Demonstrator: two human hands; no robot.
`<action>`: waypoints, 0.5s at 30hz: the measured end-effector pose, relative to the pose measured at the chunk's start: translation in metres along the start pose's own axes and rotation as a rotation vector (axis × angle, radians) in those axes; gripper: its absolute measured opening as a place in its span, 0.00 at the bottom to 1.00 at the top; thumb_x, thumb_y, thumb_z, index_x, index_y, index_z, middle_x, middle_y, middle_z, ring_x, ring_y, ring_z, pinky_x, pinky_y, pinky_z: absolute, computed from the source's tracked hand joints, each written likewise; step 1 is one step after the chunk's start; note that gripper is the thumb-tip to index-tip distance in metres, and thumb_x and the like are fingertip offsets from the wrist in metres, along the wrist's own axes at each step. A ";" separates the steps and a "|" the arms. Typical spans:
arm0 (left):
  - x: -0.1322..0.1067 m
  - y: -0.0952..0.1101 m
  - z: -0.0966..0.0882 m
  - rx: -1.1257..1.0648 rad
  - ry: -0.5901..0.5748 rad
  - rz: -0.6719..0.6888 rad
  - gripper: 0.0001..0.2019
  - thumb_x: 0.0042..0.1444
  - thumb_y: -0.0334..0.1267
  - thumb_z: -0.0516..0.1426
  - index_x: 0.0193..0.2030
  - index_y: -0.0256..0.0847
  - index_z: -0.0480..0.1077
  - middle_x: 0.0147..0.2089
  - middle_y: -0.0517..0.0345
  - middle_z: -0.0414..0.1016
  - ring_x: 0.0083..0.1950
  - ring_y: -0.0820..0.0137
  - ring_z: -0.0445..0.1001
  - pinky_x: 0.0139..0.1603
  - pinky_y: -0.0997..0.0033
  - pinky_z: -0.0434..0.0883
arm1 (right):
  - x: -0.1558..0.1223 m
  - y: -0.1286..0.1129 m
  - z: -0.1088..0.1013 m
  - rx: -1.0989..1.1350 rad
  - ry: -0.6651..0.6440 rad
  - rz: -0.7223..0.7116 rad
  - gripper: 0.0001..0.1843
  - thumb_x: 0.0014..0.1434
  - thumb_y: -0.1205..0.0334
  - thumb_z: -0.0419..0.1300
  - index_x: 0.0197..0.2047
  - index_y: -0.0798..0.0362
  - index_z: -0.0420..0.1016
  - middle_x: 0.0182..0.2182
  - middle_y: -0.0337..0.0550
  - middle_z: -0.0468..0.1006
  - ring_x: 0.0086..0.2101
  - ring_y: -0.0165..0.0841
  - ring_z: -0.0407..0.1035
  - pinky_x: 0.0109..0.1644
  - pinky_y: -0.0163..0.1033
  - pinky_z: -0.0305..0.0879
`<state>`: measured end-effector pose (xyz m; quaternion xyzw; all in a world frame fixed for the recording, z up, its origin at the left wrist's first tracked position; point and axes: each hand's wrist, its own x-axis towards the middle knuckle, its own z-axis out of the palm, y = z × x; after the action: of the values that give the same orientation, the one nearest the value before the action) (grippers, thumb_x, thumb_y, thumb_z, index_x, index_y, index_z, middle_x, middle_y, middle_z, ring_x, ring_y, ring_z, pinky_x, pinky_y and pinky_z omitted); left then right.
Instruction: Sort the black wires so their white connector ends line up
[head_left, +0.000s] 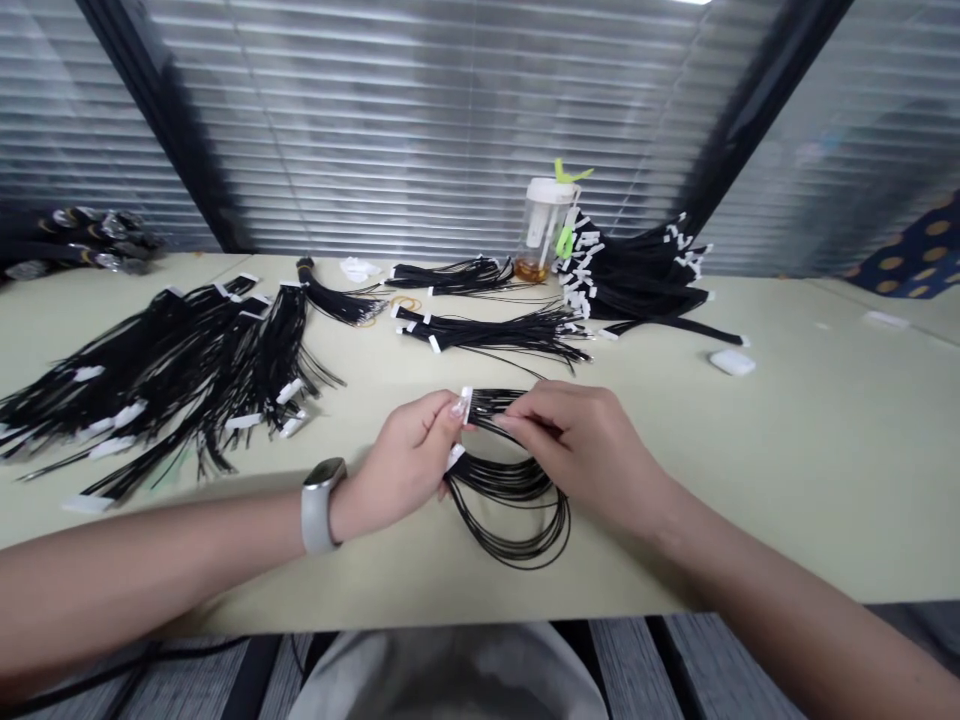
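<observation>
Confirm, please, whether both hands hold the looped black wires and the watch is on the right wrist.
Not quite: the head view shows the watch on the left wrist. The left hand and right hand do hold the looped black wires.

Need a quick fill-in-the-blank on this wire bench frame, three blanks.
The left hand and right hand together hold a looped bundle of thin black wires fitted with ____ plastic connectors.
The pale grey wristband sits on the ____ wrist.
The clear plastic bottle at the far edge of the pale green table has a white lid with a ____ strap.
Missing words: white; left; green.
</observation>
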<state>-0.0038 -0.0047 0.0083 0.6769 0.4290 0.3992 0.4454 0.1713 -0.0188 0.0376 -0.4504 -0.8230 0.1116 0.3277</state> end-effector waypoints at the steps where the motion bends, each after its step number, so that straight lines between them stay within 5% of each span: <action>1: -0.001 0.000 0.000 0.034 0.003 0.020 0.18 0.59 0.47 0.45 0.22 0.39 0.56 0.13 0.69 0.56 0.14 0.79 0.57 0.15 0.80 0.56 | 0.000 -0.001 0.001 -0.008 -0.020 -0.007 0.09 0.57 0.66 0.53 0.27 0.55 0.71 0.24 0.38 0.72 0.27 0.26 0.64 0.31 0.32 0.56; 15: -0.002 -0.001 0.000 0.137 0.008 0.054 0.17 0.60 0.44 0.43 0.22 0.39 0.56 0.17 0.67 0.56 0.19 0.79 0.56 0.20 0.79 0.56 | 0.001 0.002 -0.002 -0.015 -0.055 -0.114 0.09 0.57 0.68 0.53 0.30 0.55 0.74 0.24 0.39 0.72 0.26 0.26 0.63 0.30 0.31 0.56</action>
<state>-0.0049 -0.0058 0.0071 0.7155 0.4386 0.3834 0.3856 0.1736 -0.0172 0.0381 -0.4021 -0.8567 0.0992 0.3074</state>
